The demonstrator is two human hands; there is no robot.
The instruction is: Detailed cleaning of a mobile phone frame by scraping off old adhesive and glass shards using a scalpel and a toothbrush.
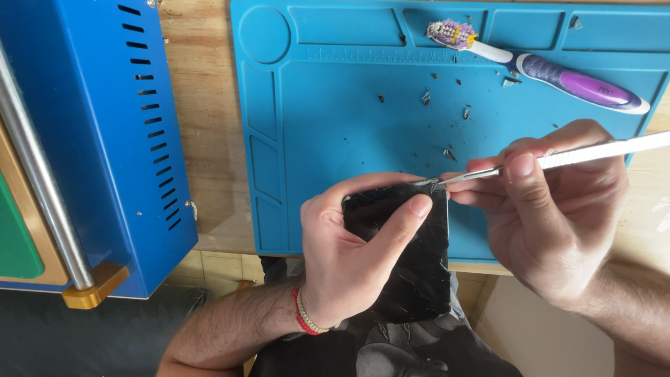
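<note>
A: Where's the piece being worked on?

B: The flat black glass panel with cracked surface [412, 258] is held off the front edge of the table, over the person's lap. Left hand [352, 258] has its grip wrapped round the panel's left side, thumb laid across the face near the top.

A: And the other hand?

B: Right hand [551, 209] pinches a slim silver metal pry tool [558, 159] between thumb and fingers, grip pressed tight on the shaft. The tip sits right at the panel's upper right corner, touching the edge.

A: How far along, would you judge?

B: Partway. Small dark shards [447, 112] lie scattered on the blue silicone work mat [328, 126], so some material looks to be off already. The panel itself is largely in one piece, cracks showing low on it, so most of the scraping seems left.

A: Anything else about?

B: A purple and white toothbrush [551, 70] rests at the mat's top right, untouched. A blue metal box with vent slots [105, 139] stands at left.
</note>
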